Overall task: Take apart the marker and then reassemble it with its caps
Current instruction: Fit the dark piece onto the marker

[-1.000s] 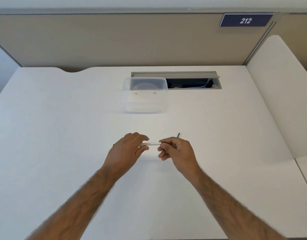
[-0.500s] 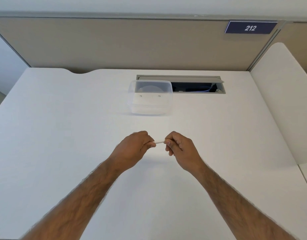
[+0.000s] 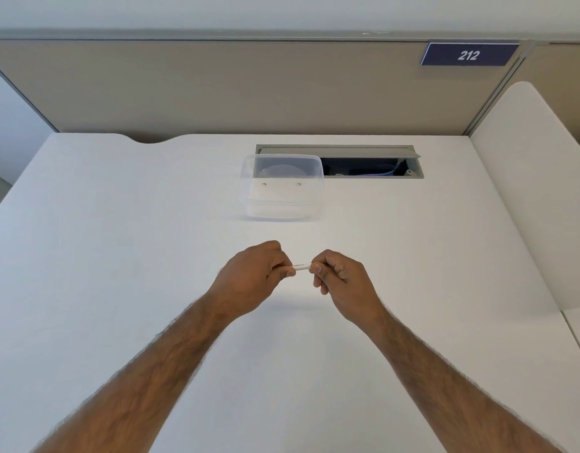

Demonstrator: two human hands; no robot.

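A thin white marker (image 3: 301,266) lies level between my two hands, a little above the white desk (image 3: 118,256). My left hand (image 3: 252,277) pinches its left end and my right hand (image 3: 342,281) pinches its right end. Only a short stretch of the white barrel shows between the fingertips. Both ends and any caps are hidden inside my fingers.
A clear plastic container (image 3: 282,186) stands on the desk beyond my hands. Behind it is an open cable hatch (image 3: 370,166) in the desk top. A beige partition with a "212" sign (image 3: 468,54) closes the back, and a white divider (image 3: 530,191) stands at the right.
My hands have drawn closer together along the marker, so less of the barrel shows. The dark tip that stuck out beyond my right hand a second ago is no longer visible.
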